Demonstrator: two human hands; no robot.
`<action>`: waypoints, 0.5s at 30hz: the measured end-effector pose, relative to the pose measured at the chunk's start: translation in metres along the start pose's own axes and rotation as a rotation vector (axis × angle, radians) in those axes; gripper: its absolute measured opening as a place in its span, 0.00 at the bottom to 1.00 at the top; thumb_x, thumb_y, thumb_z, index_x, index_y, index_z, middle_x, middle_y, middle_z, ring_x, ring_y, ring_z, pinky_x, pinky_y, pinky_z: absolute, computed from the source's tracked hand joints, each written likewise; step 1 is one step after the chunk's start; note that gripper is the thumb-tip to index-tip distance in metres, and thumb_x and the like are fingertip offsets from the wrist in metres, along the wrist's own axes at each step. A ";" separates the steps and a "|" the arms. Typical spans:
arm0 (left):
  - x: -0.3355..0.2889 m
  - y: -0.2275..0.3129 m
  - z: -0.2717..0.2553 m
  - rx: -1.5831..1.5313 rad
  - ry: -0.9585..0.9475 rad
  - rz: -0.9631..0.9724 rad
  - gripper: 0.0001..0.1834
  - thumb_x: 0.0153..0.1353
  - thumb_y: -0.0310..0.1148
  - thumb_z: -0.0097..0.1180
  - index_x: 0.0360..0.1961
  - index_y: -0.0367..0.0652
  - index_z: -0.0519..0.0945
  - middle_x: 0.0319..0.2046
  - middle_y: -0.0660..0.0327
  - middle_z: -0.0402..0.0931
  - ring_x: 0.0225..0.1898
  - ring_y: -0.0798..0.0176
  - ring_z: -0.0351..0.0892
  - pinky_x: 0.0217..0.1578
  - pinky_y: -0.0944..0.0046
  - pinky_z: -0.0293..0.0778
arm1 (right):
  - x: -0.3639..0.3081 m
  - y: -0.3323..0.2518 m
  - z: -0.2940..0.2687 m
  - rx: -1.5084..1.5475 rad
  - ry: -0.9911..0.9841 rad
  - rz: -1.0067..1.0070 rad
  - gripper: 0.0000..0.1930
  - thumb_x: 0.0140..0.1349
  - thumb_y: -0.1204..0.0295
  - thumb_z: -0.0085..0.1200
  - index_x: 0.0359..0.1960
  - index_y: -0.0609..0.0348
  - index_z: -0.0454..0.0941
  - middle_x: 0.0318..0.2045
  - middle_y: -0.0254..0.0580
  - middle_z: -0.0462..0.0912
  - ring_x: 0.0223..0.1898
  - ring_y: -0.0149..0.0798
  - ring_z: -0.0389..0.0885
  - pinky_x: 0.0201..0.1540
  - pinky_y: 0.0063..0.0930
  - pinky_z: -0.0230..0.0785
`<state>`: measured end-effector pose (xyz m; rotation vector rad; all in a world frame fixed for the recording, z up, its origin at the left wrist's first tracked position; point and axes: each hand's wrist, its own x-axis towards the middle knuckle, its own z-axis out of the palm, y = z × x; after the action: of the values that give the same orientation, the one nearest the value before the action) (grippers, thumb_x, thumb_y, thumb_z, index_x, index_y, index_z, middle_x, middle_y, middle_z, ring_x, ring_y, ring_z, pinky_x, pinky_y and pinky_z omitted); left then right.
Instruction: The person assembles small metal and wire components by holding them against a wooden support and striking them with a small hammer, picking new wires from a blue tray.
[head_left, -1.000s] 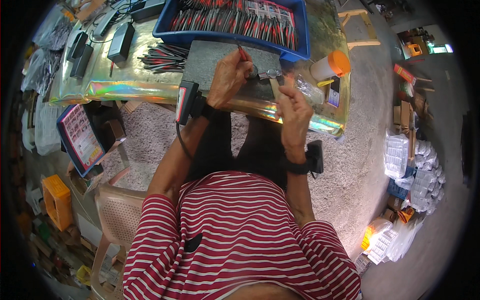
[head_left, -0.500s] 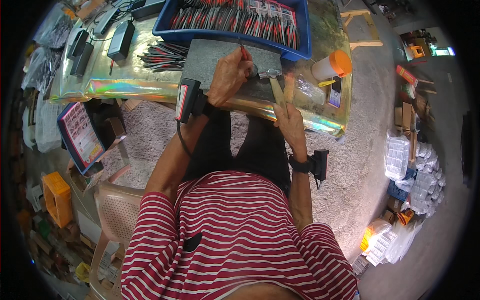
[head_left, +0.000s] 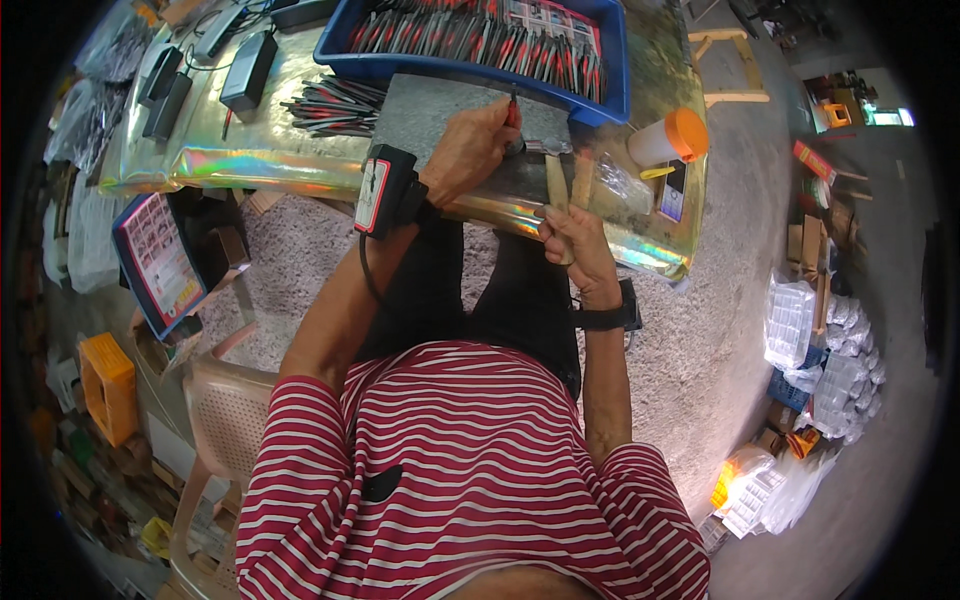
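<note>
My left hand (head_left: 470, 148) is closed around a slim red-and-black piece (head_left: 514, 112), held over a grey slab (head_left: 425, 103) on the table. Its lower end is hidden by the fingers, so its exact kind does not show. In my right hand (head_left: 582, 245) is a hammer (head_left: 557, 182), gripped by the lower part of its wooden handle. The hammer's metal head lies over the slab's right part, close to the left hand's fingertips; whether it touches the piece I cannot tell. Similar red-and-black pieces (head_left: 335, 106) lie heaped left of the slab.
Behind the slab stands a blue tray (head_left: 612, 70) packed with rows of such pieces. An orange-lidded jar (head_left: 655, 142) and a clear plastic bag (head_left: 620, 180) are at the right. Black boxes (head_left: 248, 72) with cables sit at the left. A plastic chair (head_left: 230, 410) is beside me.
My right hand has turned and shifted slightly, its fingers now wrapped around the handle's end. The left hand has moved a little to the right with the piece.
</note>
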<state>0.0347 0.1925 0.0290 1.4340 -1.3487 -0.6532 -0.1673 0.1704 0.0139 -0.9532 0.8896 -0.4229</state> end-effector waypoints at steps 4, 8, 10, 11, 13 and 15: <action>0.001 -0.001 -0.001 0.126 -0.031 0.161 0.05 0.47 0.19 0.47 0.27 0.38 0.67 0.19 0.56 0.68 0.22 0.58 0.69 0.22 0.64 0.65 | -0.007 -0.010 0.009 -0.008 0.077 -0.013 0.12 0.54 0.65 0.50 0.27 0.63 0.69 0.14 0.33 0.67 0.11 0.20 0.59 0.11 0.11 0.51; -0.001 0.000 -0.001 0.214 -0.020 0.300 0.10 0.42 0.16 0.47 0.28 0.38 0.66 0.17 0.55 0.65 0.19 0.57 0.68 0.23 0.67 0.66 | -0.016 -0.023 0.016 -0.154 0.146 -0.079 0.12 0.56 0.64 0.48 0.27 0.64 0.69 0.14 0.33 0.67 0.10 0.19 0.58 0.09 0.10 0.49; 0.000 0.000 0.000 0.228 -0.026 0.301 0.09 0.42 0.16 0.47 0.27 0.38 0.66 0.18 0.54 0.66 0.20 0.55 0.68 0.23 0.66 0.66 | -0.028 -0.041 0.022 -0.282 0.194 -0.189 0.14 0.58 0.63 0.45 0.26 0.64 0.69 0.13 0.32 0.66 0.10 0.18 0.57 0.08 0.11 0.47; 0.000 0.000 0.001 0.247 -0.035 0.300 0.09 0.43 0.15 0.46 0.26 0.38 0.65 0.18 0.54 0.66 0.20 0.54 0.69 0.23 0.65 0.66 | -0.032 -0.051 0.021 -0.411 0.185 -0.229 0.14 0.60 0.64 0.43 0.26 0.64 0.69 0.13 0.31 0.66 0.11 0.20 0.59 0.10 0.14 0.49; 0.000 0.000 0.001 0.211 -0.019 0.327 0.09 0.43 0.15 0.46 0.26 0.38 0.65 0.18 0.54 0.66 0.21 0.53 0.70 0.23 0.64 0.66 | -0.040 -0.066 0.030 -0.565 0.217 -0.390 0.13 0.59 0.65 0.44 0.29 0.65 0.70 0.13 0.30 0.64 0.12 0.20 0.58 0.13 0.13 0.49; 0.000 0.000 0.001 0.172 -0.002 0.356 0.08 0.44 0.15 0.45 0.26 0.38 0.65 0.18 0.54 0.66 0.22 0.52 0.70 0.23 0.64 0.66 | -0.049 -0.079 0.040 -0.750 0.249 -0.580 0.12 0.60 0.67 0.44 0.33 0.65 0.71 0.14 0.29 0.62 0.17 0.20 0.58 0.18 0.15 0.50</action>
<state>0.0335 0.1926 0.0285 1.2796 -1.6426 -0.3119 -0.1592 0.1812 0.1143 -1.8997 1.0091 -0.7326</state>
